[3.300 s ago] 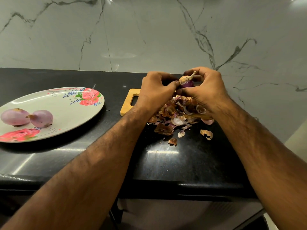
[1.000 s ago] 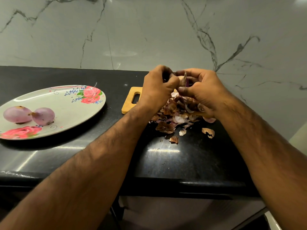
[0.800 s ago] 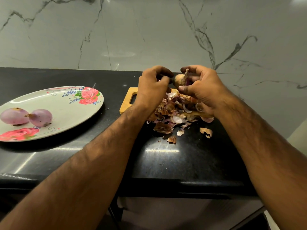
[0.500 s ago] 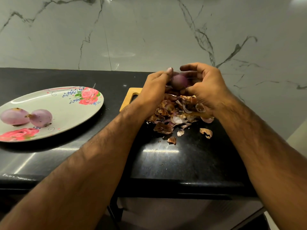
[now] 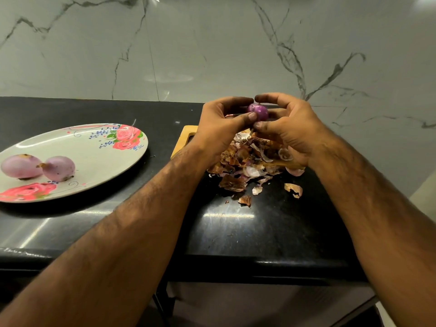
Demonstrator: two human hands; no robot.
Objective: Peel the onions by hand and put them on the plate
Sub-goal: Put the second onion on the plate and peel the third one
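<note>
Barer onion; black counter, marble wall.

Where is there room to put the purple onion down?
The plate is bare across its middle and right, between the two peeled onions at its left and the rose print. The black counter is bare from the peel pile to its near edge. Crowded: the cutting board, buried under peels.

Dim, soft overhead light; glare streaks on counter; wide-angle edge distortion.
</note>
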